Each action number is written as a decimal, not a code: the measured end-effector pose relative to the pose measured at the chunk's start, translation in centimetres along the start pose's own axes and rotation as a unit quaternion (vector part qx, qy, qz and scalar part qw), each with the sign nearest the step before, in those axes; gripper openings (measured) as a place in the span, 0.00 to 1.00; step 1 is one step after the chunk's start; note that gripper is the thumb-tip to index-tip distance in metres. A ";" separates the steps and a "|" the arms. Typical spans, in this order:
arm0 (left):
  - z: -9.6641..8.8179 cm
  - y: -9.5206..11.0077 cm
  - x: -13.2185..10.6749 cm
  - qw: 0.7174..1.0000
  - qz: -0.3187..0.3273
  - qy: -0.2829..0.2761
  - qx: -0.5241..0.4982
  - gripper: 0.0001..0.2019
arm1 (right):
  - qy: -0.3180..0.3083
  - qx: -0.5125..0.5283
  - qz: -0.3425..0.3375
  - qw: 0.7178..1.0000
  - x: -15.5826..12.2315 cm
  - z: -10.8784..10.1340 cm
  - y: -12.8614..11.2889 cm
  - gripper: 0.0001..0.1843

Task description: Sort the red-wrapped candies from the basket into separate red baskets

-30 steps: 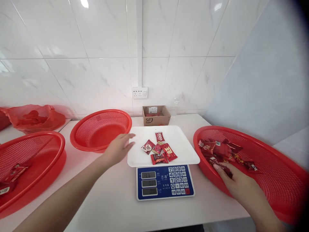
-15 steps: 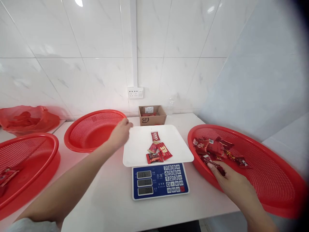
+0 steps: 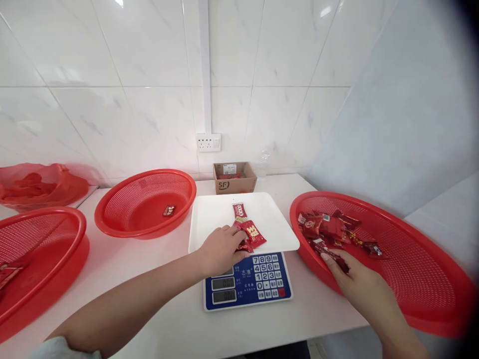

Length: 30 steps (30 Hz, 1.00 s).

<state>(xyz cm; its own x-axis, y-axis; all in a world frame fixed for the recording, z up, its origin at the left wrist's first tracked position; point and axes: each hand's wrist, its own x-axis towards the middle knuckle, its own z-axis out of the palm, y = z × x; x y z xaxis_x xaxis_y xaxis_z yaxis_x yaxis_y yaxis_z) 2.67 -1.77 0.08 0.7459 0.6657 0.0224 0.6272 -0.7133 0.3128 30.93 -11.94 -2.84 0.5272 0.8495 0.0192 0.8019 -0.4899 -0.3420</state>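
My left hand [image 3: 223, 245] is over the front of the white weighing tray [image 3: 209, 214], fingers and thumb closed around a small red snack packet [image 3: 245, 245] that they partly cover. Beside it lies a red packet with gold lettering [image 3: 255, 233], and farther back a red packet with a dotted edge [image 3: 238, 210]. Below the tray is the scale's blue keypad panel [image 3: 247, 286], one display partly covered by my hand. On the right, my right hand [image 3: 357, 279] pinches a dark red snack packet [image 3: 337, 260] at the near side of a red basket [image 3: 419, 259], which holds several wrapped snacks [image 3: 333, 227].
A red basket [image 3: 145, 175] at the back left holds one small packet [image 3: 168, 211]. Another red basket [image 3: 48, 259] stands at the far left, near a red plastic bag [image 3: 71, 187]. Behind the scale are a cardboard box [image 3: 235, 186] and a clear bottle [image 3: 264, 162] by the wall.
My left hand has moved from the back left basket's rim to the packets on the tray. A small packet now lies in that basket. My right hand has stayed in place.
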 end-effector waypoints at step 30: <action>-2.1 -2.5 3.7 0.995 -0.086 -0.016 0.045 0.17 | 0.008 0.007 -0.010 1.000 0.0 0.4 0.4 0.28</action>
<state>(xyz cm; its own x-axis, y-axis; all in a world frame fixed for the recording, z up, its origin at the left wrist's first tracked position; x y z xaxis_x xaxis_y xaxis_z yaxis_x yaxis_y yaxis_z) 3.34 2.92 1.38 0.6324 0.7726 -0.0551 0.7619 -0.6077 0.2239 31.13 -12.06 -3.31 0.5163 0.8554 0.0414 0.8081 -0.4705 -0.3544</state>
